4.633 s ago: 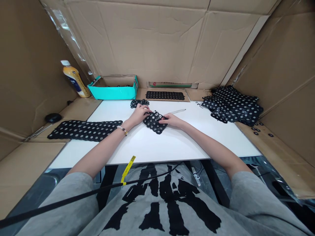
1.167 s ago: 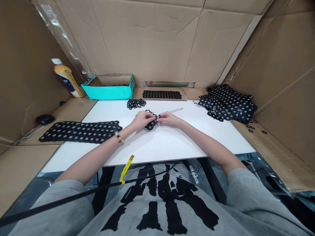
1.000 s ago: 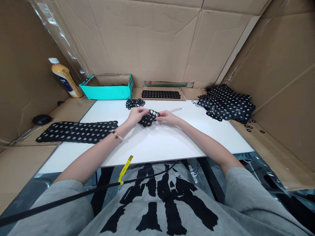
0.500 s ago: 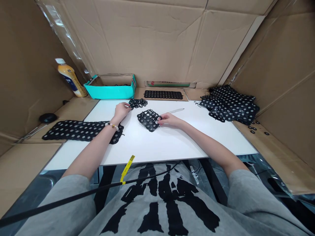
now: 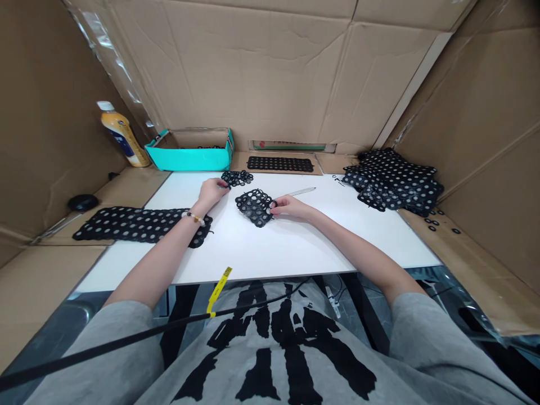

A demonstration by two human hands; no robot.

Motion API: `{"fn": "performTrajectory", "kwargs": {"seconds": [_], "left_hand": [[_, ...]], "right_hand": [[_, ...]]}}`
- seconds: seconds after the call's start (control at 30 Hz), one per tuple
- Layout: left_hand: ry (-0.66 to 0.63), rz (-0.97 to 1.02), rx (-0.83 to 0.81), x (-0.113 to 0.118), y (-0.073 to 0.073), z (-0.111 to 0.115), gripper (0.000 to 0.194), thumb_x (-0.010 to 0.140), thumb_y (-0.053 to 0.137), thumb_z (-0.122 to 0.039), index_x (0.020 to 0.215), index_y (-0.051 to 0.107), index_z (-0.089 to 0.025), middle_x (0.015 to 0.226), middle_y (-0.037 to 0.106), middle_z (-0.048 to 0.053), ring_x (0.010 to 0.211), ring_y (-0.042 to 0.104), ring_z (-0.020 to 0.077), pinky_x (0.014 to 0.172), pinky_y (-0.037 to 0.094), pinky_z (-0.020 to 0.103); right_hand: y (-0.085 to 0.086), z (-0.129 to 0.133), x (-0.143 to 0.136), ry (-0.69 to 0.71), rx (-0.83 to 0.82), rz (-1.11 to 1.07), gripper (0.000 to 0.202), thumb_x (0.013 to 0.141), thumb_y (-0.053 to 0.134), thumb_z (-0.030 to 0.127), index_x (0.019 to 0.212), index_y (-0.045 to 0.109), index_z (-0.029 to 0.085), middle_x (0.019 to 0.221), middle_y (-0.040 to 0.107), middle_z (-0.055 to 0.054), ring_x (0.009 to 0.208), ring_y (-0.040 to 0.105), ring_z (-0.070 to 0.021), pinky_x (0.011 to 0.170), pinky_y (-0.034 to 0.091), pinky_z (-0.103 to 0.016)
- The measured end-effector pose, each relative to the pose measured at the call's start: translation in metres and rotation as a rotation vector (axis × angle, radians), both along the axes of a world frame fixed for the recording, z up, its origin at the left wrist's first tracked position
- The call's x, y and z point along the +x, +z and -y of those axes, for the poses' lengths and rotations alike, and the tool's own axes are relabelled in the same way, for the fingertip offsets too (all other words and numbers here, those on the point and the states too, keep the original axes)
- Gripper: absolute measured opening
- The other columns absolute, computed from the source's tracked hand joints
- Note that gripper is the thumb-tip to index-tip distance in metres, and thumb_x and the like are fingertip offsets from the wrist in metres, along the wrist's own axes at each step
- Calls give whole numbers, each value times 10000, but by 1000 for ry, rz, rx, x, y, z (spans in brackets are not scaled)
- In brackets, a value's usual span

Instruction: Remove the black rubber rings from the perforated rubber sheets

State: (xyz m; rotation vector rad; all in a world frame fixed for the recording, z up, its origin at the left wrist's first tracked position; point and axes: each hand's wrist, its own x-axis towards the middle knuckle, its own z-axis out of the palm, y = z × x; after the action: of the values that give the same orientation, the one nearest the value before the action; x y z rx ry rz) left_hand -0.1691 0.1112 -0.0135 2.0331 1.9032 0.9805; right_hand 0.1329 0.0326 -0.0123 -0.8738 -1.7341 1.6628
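Note:
My right hand (image 5: pixel 293 208) pinches the right edge of a small black piece of joined rings (image 5: pixel 255 208), which lies over the middle of the white tabletop. My left hand (image 5: pixel 212 193) is at the near side of a small heap of loose black rings (image 5: pixel 237 178). Its thumb and fingertips are pressed together on a black ring, mostly hidden by the fingers. Under my left forearm lies a long black strip of joined rings (image 5: pixel 126 224), partly covered by the wrist.
Behind the heap stands a turquoise box (image 5: pixel 189 159) with black rings inside. A drink bottle (image 5: pixel 123 138) leans at the left. Another black ring strip (image 5: pixel 280 163) lies at the back, a thin white tool (image 5: pixel 302 192) near my right hand. Black ring sheets (image 5: pixel 394 180) pile up at the right.
My left hand has shifted slightly to the right along the near edge of the ring heap. My right hand and the black piece stay in place.

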Motion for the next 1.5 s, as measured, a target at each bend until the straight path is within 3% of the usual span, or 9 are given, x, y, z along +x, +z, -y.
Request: {"fn": "performTrajectory", "kwargs": {"seconds": [0.13,0.43,0.63,0.73,0.9,1.07,1.2,1.37,1.5], "left_hand": [[19,65,-57,-1,-1,-3,157,637,716,-271,763,683,-183,826,729,73,804,652,238,757,463,304],[162,138,-3,-7,-1,-6,213,669,688,-279,849,706,-167,810,703,64,734,613,216,700,445,303],[71,390,-25,-5,-3,-8,505,694,586,-187,1196,616,-144,1095,710,106,733,625,180,614,454,258],[116,292,29,-4,-1,-6,461,687,584,-167,1144,648,-146,1062,714,102,766,632,196,699,482,285],[55,34,-71,-3,0,-6,189,674,562,-161,763,728,-176,856,730,102,880,643,293,881,460,366],[-12,-80,-44,-1,-3,-7,337,668,520,-172,902,762,-181,1062,735,99,1099,593,344,1049,350,444],[-6,-123,-57,0,-2,-6,407,673,492,-192,980,758,-163,1048,736,97,1086,605,320,1093,291,446],[-2,-75,-21,4,3,-1,351,729,481,-190,952,750,-153,1008,736,103,946,640,277,964,411,369],[-230,12,130,26,21,22,322,787,470,-211,979,721,-147,952,726,86,809,619,212,781,459,312]], "right_hand": [[-2,-1,0,-1,6,5,326,615,810,374,702,611,131,632,617,16,627,538,-102,653,404,-246],[0,0,-1,3,5,3,328,611,814,376,706,615,134,626,619,18,621,540,-104,647,401,-246],[-1,0,-1,0,7,6,341,602,823,384,706,616,133,631,622,16,625,544,-107,654,407,-254],[-1,-1,-1,-1,-2,5,339,597,824,377,701,612,134,630,625,17,621,542,-104,659,410,-254],[-2,-1,-1,1,-11,4,331,599,822,362,705,607,134,632,625,22,627,544,-101,668,409,-250],[-2,0,0,9,10,0,330,617,810,381,712,608,138,639,622,20,632,543,-106,657,406,-251],[-2,-1,0,11,13,9,321,620,805,373,707,607,136,635,622,19,630,542,-103,656,401,-245],[-3,-1,-1,-3,11,9,312,630,792,366,723,595,143,645,616,23,643,549,-108,667,408,-250],[-7,-2,-3,-60,5,-25,284,640,764,341,732,573,151,660,599,32,655,558,-111,659,417,-251]]}}
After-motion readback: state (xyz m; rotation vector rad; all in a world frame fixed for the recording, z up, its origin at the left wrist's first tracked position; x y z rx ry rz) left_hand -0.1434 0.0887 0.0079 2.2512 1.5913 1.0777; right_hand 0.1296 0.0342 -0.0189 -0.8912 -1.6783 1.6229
